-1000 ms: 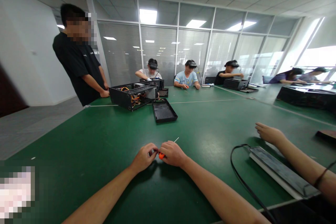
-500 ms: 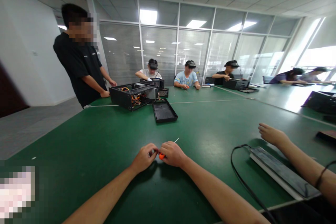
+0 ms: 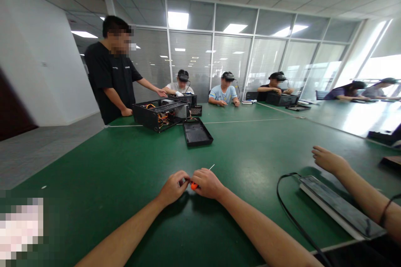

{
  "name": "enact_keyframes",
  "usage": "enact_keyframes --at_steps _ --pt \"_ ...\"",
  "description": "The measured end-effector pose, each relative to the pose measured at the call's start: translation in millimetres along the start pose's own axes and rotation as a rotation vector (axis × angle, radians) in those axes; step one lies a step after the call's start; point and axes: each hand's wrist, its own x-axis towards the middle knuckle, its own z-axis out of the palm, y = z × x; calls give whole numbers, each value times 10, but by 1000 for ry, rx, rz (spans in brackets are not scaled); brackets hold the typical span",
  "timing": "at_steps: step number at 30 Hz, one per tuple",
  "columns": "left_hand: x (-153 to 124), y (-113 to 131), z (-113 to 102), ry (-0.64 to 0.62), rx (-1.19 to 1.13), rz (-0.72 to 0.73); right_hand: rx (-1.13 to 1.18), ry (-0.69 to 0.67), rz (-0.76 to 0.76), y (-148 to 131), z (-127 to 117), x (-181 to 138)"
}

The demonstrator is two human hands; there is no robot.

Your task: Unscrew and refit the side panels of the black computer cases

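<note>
Both my hands rest close together on the green table. My right hand (image 3: pixel 207 183) is closed around a screwdriver with an orange handle (image 3: pixel 194 185). Its thin pale shaft pokes out beyond the knuckles, pointing away from me and to the right. Just beside the handle's end, my left hand (image 3: pixel 174 185) is closed in a pinch, fingertips touching or nearly touching the right hand. Whatever lies between those fingertips is too small to make out.
An opened black computer case (image 3: pixel 159 112) stands across the green table (image 3: pixel 140 150), a black cover panel (image 3: pixel 198 132) beside it. To my right are a power strip (image 3: pixel 341 204) with a black cable and another person's arm (image 3: pixel 354 179). Several people work further back.
The standing person on the left has shifted right and stretched one hand out over the computer case. My hands keep their pose around the screwdriver.
</note>
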Motion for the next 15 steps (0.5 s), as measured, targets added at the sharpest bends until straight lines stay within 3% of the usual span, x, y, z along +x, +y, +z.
enact_keyframes --at_steps 15 --pt "-8 -36 11 -14 11 24 11 0 -5 0 10 1"
